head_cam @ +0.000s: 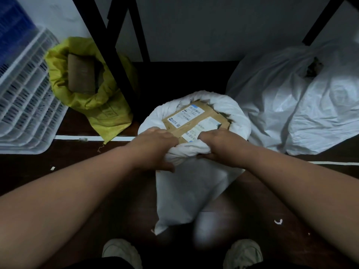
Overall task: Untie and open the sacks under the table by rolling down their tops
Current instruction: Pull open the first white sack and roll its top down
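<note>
A white sack point(190, 191) stands on the dark floor in front of me, its top rolled down into a thick rim. Inside it lies a brown cardboard parcel point(196, 121) with white shipping labels. My left hand point(155, 146) grips the near rim on the left, fingers curled over the roll. My right hand point(217, 144) grips the same rolled rim a little to the right. At the back left stands a yellow sack point(93, 101) with its top rolled open and brown parcels showing. A larger white sack point(303, 105) sits at the right, bunched at its top.
Black table legs point(114, 55) rise behind the sacks, one between the yellow sack and the middle one. White plastic crates point(25, 98) are stacked at the left. White tape lines point(334, 163) cross the floor. My two shoes point(122, 253) show at the bottom edge.
</note>
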